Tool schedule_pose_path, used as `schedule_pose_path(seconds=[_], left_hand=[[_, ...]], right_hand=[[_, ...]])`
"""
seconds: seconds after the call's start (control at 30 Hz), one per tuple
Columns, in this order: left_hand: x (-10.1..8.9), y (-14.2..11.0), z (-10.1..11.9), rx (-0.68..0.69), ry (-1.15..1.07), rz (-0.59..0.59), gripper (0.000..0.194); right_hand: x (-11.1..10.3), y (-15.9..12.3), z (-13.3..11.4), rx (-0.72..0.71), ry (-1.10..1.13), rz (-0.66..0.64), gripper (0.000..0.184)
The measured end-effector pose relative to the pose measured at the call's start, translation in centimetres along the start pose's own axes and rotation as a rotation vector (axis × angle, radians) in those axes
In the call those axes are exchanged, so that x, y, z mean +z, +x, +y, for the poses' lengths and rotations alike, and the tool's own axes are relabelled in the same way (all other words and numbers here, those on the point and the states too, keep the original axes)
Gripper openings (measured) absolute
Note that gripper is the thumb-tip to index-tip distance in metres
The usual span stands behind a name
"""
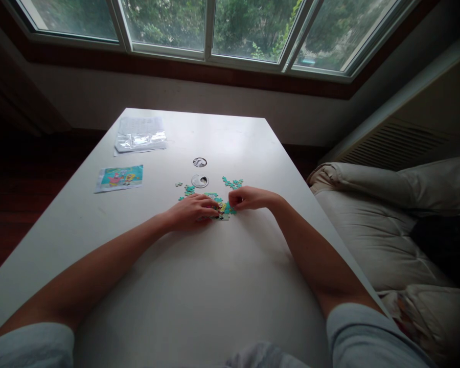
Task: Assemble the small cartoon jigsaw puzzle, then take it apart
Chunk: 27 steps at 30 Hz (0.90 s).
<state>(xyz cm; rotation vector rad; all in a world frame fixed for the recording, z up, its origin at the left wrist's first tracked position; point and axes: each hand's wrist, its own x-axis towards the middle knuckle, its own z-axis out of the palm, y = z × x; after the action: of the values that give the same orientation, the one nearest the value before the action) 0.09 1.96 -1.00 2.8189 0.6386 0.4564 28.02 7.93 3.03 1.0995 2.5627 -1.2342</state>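
Note:
A partly joined jigsaw puzzle [223,209] with teal and yellow colours lies on the white table, part of it hidden beneath my fingers. My left hand [193,210] rests over its left side, palm down and fingers stretched out. At the puzzle's right edge, my right hand [251,198] is closed in a pinch on a teal puzzle piece, mostly covered by the fingers. Loose teal puzzle pieces [233,182] lie just beyond my right hand. More loose pieces [189,190] sit beyond my left hand, with a pale piece [179,184] apart from them.
Two round tins or discs [200,181] lie beyond the puzzle. On the table's left are a cartoon picture sheet [121,177] and a clear plastic bag [141,135] over papers. A cushioned sofa [368,230] stands along the right; windows [168,25] are ahead.

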Motion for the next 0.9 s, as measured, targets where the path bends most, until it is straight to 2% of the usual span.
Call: schedule_pose_path(seconds=[0.5, 0.77, 0.83, 0.9], left_hand=[[0.0, 0.1, 0.1, -0.007, -0.015, 0.001, 0.035], [0.0, -0.1, 0.1, 0.001, -0.016, 0.005, 0.033], [0.0, -0.1, 0.2, -0.001, -0.012, 0.005, 0.033], [0.0, -0.2, 0.2, -0.005, -0.008, 0.006, 0.033]], right_hand=[[0.5, 0.3, 0.3, 0.009, -0.145, 0.040, 0.015], [0.0, 0.1, 0.5, -0.006, -0.078, 0.009, 0.008], [-0.3, 0.0, 1.1, -0.012, -0.056, 0.028, 0.009], [-0.7, -0.1, 1.8, 0.006, -0.062, 0.109, 0.012]])
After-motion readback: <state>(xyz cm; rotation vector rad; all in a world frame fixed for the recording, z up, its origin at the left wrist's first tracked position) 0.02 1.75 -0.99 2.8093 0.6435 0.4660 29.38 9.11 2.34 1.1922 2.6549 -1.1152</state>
